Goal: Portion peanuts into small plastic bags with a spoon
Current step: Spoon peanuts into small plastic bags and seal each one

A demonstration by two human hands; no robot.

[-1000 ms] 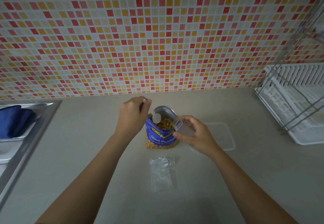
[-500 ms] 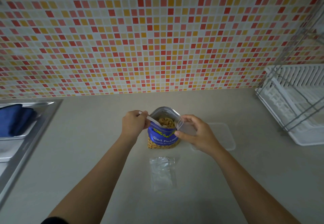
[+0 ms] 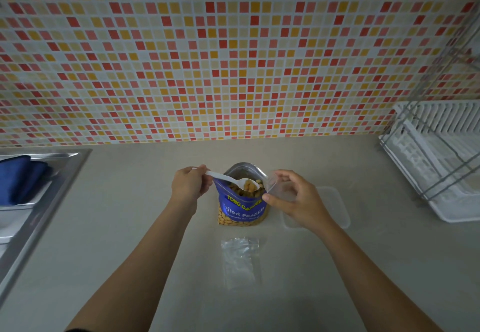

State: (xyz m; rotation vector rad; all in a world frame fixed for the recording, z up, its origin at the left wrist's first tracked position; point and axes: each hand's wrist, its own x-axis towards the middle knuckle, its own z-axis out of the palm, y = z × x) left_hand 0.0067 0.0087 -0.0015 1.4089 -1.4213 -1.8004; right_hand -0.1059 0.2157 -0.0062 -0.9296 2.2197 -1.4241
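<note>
A blue peanut bag (image 3: 241, 208) stands open on the counter, mid-frame. My left hand (image 3: 189, 185) grips the handle of a white plastic spoon (image 3: 233, 181). The spoon's bowl is level over the bag's mouth and carries a heap of peanuts (image 3: 251, 185). My right hand (image 3: 293, 199) pinches a small clear plastic bag (image 3: 276, 186) and holds it open just right of the spoon. A stack of flat clear bags (image 3: 240, 261) lies on the counter in front of the peanut bag.
A clear plastic lid (image 3: 335, 207) lies on the counter under and behind my right hand. A white dish rack (image 3: 436, 160) stands at the right. At the left is a steel sink (image 3: 39, 196) with a blue cloth (image 3: 18, 178).
The spoon dipped into the peanut bag and has come up loaded with peanuts, bowl now pointing right toward the small bag. My right hand stayed put.
</note>
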